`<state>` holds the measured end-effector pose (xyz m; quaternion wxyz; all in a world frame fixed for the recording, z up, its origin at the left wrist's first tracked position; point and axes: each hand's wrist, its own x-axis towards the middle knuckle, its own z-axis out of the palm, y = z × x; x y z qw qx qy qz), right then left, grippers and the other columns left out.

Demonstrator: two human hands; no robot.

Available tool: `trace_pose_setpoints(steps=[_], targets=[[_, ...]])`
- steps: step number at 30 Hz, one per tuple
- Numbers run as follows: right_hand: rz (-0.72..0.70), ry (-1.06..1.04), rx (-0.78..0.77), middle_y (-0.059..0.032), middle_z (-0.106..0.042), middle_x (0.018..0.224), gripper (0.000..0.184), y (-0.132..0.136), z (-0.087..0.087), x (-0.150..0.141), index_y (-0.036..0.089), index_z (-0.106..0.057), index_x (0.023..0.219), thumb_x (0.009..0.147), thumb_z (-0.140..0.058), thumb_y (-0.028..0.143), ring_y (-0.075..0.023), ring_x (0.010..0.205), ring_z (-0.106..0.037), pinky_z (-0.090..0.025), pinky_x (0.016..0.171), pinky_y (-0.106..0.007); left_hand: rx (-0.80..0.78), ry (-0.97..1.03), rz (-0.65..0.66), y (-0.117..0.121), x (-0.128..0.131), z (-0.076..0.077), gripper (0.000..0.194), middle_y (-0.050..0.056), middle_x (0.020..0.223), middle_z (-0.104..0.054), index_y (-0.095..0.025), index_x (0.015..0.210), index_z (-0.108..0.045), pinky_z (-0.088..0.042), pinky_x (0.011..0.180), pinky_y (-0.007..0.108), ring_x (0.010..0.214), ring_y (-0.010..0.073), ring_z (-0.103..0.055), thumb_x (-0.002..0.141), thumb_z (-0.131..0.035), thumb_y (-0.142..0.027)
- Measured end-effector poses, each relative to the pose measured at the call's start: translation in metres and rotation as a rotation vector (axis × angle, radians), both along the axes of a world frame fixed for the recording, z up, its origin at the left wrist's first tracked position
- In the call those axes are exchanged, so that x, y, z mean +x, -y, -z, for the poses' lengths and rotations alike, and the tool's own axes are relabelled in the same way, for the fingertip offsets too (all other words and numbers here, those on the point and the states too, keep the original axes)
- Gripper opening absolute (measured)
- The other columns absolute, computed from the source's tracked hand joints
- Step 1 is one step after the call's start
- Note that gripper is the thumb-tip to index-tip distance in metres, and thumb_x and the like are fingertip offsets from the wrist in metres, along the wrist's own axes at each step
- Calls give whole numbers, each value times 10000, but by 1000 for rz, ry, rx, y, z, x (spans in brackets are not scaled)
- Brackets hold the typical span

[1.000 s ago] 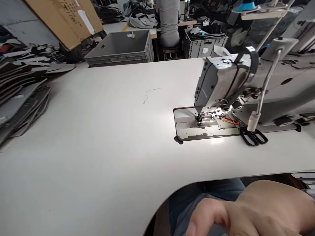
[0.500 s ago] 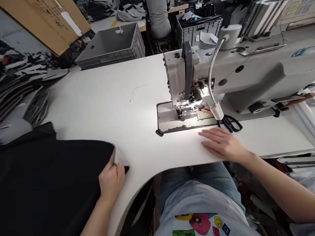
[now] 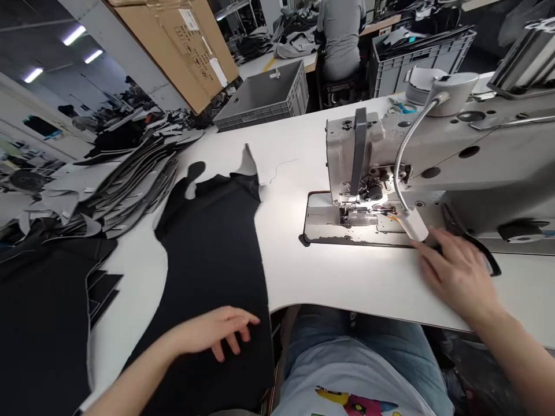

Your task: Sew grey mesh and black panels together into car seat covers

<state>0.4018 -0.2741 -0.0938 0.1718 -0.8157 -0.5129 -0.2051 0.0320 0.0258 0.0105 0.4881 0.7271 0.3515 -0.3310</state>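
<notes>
Resting flat, the left hand (image 3: 212, 332) presses black fabric (image 3: 212, 248), grip open.

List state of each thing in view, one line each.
Black fabric piece: spread flat on the table, near edge hanging over.
Left hand: open, palm down on the fabric.
Right hand: open, fingers over the scissors by the machine.
Scissors: lying on the table, mostly hidden.
Sewing machine: nothing under the presser foot.
Gooseneck lamp: on, lighting the needle plate.
Grey crate: looks empty.
</notes>
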Motion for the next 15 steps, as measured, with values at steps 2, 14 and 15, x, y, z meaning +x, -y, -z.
trace_pose_setpoints(steps=[2,14,15], targets=[[-231,-11,-31,-145,-524,1355,265,-3,1,-3,213,-649,1110,906,-481,204,-343,1207,-524,-468,943,-505,302,46,140,-39,28,-3,472,48,951,-708,-252,1097,-669,-541,675,298,865,224,-672,847,-423,-568],[-436,-40,-13,-62,-635,1233,310,-25,-3,-29,241,-616,1167,901,-489,144,-204,1030,-622,-515,875,-358,1151,237,125,-137,186,88,727,111,1579,-127,-128,1509,-177,-113,1175,506,1458,286,-100,936,-259,-568],[-454,-55,-34,-73,-632,1234,311,-34,-4,-35,223,-614,1170,903,-478,140,-203,1037,-616,-513,881,-359,1146,277,169,-129,176,91,729,106,1580,-119,-130,1510,-170,-108,1176,507,1460,279,-93,936,-262,-569]])
